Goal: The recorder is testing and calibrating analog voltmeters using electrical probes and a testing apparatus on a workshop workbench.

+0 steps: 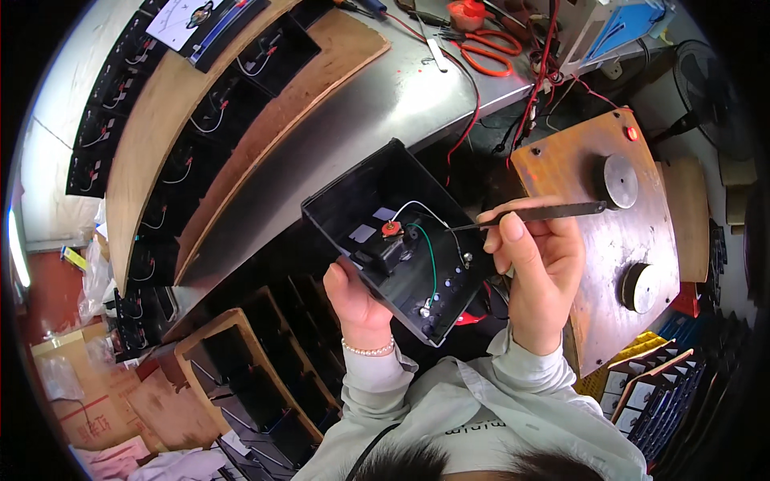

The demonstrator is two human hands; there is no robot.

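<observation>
My left hand grips the near left side of an open black plastic housing, which is tilted so that its inside shows. Inside sits a small black block with a red part on top. A white wire arches from it toward the right wall, and a green wire curves down to a metal terminal. Dark, pointed tweezers are pinched in my right hand. Their tip is inside the housing, close to the white wire; whether they touch cannot be told.
On the right stands a brown board with two round metal knobs and a lit red button. Orange-handled scissors and loose red cables lie on the metal bench. Wooden trays of similar black housings line the left. Cardboard lies lower left.
</observation>
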